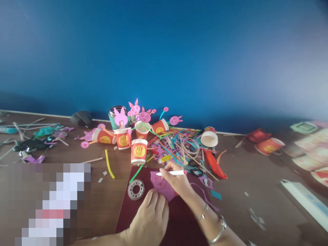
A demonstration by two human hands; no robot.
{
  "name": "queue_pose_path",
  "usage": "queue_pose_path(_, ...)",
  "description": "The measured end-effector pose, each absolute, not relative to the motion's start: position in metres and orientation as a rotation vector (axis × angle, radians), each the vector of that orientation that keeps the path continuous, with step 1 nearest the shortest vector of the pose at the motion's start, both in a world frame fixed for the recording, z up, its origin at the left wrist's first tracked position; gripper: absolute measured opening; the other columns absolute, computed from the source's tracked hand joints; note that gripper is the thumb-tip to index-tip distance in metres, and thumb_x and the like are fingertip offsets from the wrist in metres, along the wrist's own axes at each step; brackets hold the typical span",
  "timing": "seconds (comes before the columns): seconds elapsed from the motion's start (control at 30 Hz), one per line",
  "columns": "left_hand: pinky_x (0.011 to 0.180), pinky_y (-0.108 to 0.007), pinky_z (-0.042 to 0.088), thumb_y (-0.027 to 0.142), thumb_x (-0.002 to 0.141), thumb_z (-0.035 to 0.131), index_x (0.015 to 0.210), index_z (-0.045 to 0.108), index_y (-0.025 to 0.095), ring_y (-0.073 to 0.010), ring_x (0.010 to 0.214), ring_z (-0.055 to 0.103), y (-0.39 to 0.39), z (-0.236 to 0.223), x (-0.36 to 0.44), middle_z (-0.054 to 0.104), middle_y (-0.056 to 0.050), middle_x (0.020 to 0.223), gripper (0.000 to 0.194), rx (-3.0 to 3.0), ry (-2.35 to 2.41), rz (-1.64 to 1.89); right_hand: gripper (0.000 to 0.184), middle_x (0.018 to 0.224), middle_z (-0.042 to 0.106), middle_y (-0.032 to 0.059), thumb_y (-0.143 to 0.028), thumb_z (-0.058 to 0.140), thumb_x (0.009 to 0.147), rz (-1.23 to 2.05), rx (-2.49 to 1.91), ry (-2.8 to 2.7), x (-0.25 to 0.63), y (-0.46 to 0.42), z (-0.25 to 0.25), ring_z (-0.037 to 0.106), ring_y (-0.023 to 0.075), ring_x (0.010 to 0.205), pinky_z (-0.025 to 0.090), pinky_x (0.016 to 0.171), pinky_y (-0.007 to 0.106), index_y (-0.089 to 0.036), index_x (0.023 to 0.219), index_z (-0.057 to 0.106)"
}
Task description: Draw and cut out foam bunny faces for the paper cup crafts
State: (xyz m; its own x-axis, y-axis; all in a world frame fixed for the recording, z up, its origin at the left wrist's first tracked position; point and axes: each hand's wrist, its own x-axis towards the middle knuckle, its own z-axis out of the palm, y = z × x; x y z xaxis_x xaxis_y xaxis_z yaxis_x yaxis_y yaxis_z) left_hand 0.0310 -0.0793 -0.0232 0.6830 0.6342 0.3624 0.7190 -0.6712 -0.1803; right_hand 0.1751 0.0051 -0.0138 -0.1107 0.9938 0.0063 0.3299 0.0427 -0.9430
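My right hand (175, 177) is closed around a white marker pen (174, 173) with a red end, its tip over a pink craft sheet (166, 191). A round face outline with a small heart is drawn in red on that sheet. My left hand (151, 213) presses the sheet's lower left edge, fingers curled and closed; the fingertips are hidden. Both lie over a dark maroon mat (125, 212). Left of the sheet is a grey ring-shaped tape core (136, 190). Behind the mat stands a red paper cup (139, 151) with a gold emblem.
More cups (123, 138) carry pink animal cutouts (145, 116). A heap of coloured pipe cleaners and scraps (176, 143) spreads behind my right hand, with red scissors (215, 165) nearby. A white box (304, 205) lies at right, a tipped cup (269, 146) beyond it. The blue wall (164, 61) bounds the table.
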Motion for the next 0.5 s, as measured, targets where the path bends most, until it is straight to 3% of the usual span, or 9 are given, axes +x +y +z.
queue_pose_path(0.37, 0.094, -0.043, 0.033, 0.03, 0.086, 0.054, 0.102, 0.064, 0.01, -0.0255, 0.089, 0.059, -0.0811, -0.0224, 0.032, 0.067, -0.01, 0.097, 0.028, -2.597, -1.072, -0.346, 0.025, 0.056, 0.062, -0.0013, -0.036, 0.065, 0.079, 1.166, -1.329, -1.531, 0.1734, 0.0049, -0.0107, 0.053, 0.0126, 0.051, 0.039, 0.05, 0.024, -0.02, 0.064, 0.051)
queue_pose_path(0.5, 0.093, -0.044, 0.033, 0.031, 0.086, 0.055, 0.103, 0.064, 0.01, -0.0258, 0.09, 0.059, -0.0804, -0.0242, 0.032, 0.067, -0.01, 0.097, 0.028, -2.612, -1.083, -0.372, 0.031, 0.055, 0.062, -0.0015, -0.044, 0.064, 0.079, 1.246, -1.229, -1.214, 0.1769, 0.0075, -0.0069, 0.044, 0.009, 0.043, 0.031, 0.042, 0.021, -0.02, 0.065, 0.051)
